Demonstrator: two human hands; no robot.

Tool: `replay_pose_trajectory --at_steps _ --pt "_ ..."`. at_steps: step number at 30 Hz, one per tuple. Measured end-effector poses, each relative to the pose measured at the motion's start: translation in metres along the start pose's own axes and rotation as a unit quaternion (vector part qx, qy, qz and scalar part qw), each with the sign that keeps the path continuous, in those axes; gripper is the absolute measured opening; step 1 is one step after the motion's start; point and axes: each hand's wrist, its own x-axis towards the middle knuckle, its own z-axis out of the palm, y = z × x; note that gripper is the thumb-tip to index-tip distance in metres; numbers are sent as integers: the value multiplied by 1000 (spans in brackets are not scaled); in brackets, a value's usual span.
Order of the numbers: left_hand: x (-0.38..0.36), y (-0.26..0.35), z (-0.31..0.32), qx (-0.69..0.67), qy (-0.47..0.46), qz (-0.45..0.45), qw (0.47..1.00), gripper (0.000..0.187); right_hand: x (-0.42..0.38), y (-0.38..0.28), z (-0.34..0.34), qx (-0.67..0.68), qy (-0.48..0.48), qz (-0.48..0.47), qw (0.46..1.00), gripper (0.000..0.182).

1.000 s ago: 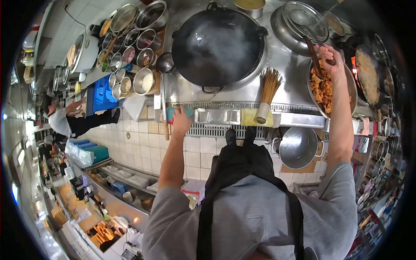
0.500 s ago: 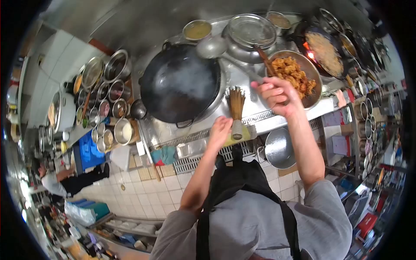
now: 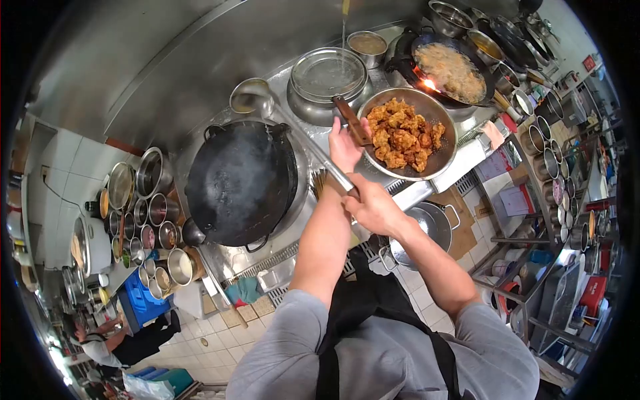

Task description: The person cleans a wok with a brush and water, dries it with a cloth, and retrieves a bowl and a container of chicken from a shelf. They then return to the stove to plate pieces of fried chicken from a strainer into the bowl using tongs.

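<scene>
My left hand [image 3: 345, 148] is under the wooden handle [image 3: 351, 120] of a metal strainer [image 3: 445, 150]. Its thumb and fingers are apart on either side of that handle, not wrapped over it. Pieces of golden-brown fried food [image 3: 403, 137] fill the strainer. My right hand [image 3: 375, 205] is closed around the end of a long metal ladle [image 3: 252, 97], crossing over my left forearm. The ladle's bowl hangs beyond the smoking black wok [image 3: 233, 183]. A bamboo brush [image 3: 318, 183] shows partly behind my left forearm.
Food bubbles in a second wok [image 3: 450, 72], with flame at its side. Water runs from a tap [image 3: 345, 10] above a lidded pot [image 3: 330, 80]. Metal containers [image 3: 163, 210] crowd the left side. A two-handled pan [image 3: 427, 227] sits below the counter edge. Another person [image 3: 127, 343] stands far left.
My left hand has moved from beside the bamboo brush up to the strainer's handle. My right hand has brought the ladle left and lower, across my left arm. The view has shifted.
</scene>
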Motion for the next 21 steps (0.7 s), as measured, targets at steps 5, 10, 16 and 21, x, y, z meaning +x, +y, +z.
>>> replay_pose_trajectory --at_steps 5,10,16,21 --pt "-21 62 47 347 200 51 915 22 -20 34 -30 108 99 -16 989 48" --pt "-129 94 103 669 291 176 660 15 -47 55 -65 33 153 16 988 45" --pt "-204 109 147 944 269 159 108 50 -56 83 -42 42 156 87 983 44" --pt "-252 128 168 938 288 99 168 46 -24 123 5 9 188 34 982 37"
